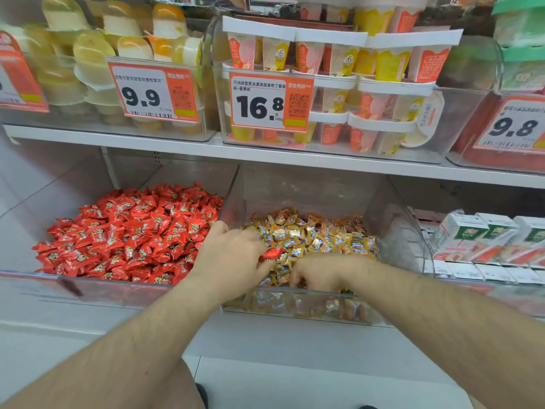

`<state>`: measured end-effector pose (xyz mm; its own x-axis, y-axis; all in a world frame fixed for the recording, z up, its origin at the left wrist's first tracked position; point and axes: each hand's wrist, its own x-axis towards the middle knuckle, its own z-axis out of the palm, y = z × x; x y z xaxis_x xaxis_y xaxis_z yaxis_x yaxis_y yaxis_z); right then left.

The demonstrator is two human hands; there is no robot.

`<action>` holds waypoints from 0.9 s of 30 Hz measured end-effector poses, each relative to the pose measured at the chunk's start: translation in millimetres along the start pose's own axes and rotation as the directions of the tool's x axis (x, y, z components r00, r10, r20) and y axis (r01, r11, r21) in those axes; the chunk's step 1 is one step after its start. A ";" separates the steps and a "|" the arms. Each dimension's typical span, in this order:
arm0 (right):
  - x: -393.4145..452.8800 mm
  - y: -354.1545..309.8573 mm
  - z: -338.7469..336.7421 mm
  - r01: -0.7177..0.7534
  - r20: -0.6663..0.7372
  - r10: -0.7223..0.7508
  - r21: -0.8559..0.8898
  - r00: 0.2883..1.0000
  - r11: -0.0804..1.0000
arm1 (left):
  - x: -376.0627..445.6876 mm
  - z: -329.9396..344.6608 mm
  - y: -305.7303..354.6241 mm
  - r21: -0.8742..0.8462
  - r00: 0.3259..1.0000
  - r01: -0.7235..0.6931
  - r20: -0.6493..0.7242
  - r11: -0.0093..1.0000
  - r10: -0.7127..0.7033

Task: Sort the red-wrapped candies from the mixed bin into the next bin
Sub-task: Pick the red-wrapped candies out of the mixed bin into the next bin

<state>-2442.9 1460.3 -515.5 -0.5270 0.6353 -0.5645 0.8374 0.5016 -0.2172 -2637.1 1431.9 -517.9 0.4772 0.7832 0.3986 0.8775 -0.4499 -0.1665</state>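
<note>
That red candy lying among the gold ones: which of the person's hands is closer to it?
Left. The left hand has its fingertips right at the red candy, apparently pinching it. The right hand digs into the gold candies just below and to the right of it.

Right hand [320, 273] fingertips buried among gold candies [318, 237], grip unreadable
</note>
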 end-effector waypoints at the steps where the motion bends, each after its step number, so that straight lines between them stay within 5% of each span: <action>1: 0.0 4.3 -1.4 -0.023 -0.025 0.021 -0.096 0.999 0.995 | -1.2 2.5 1.7 0.011 1.000 0.011 0.011 1.000 -0.012; 6: -15.6 31.6 -11.8 -0.300 -0.248 0.208 -0.427 0.946 0.853 | -0.6 -3.3 19.0 -0.097 0.995 0.085 0.058 0.992 -0.080; 9: -24.0 48.1 -17.4 -0.444 -0.370 0.302 -0.398 0.878 0.803 | -0.5 0.2 22.5 -0.214 0.977 0.183 0.144 0.960 -0.154; 12: -22.6 51.8 -18.9 -0.424 -0.448 0.293 -0.229 0.845 0.876 | -0.8 5.4 21.1 -0.331 0.959 0.260 0.202 0.907 -0.201; 15: -13.7 38.4 -15.0 -0.259 -0.355 0.240 -0.008 0.904 0.966 | -1.4 8.6 21.3 -0.400 0.950 0.293 0.226 0.868 -0.216; 17: -5.5 30.5 -10.8 -0.233 -0.280 0.203 -0.075 0.938 0.970 | -0.7 7.7 21.1 -0.433 0.942 0.311 0.262 0.846 -0.212; 22: 3.5 20.3 -3.0 -0.337 -0.190 0.293 -0.279 0.937 0.899 | 0.6 5.1 21.1 -0.474 0.917 0.377 0.313 0.796 -0.248; 27: -7.9 22.6 -2.7 -0.345 -0.128 0.335 -0.063 0.933 0.936 | 2.2 2.6 24.0 -0.485 0.895 0.434 0.327 0.759 -0.303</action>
<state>-2420.2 1468.1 -513.8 -0.2295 0.8362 -0.4982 0.9570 0.2872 0.0413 -2614.8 1424.0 -523.4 0.1770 0.9778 0.1120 0.8497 -0.2092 0.4839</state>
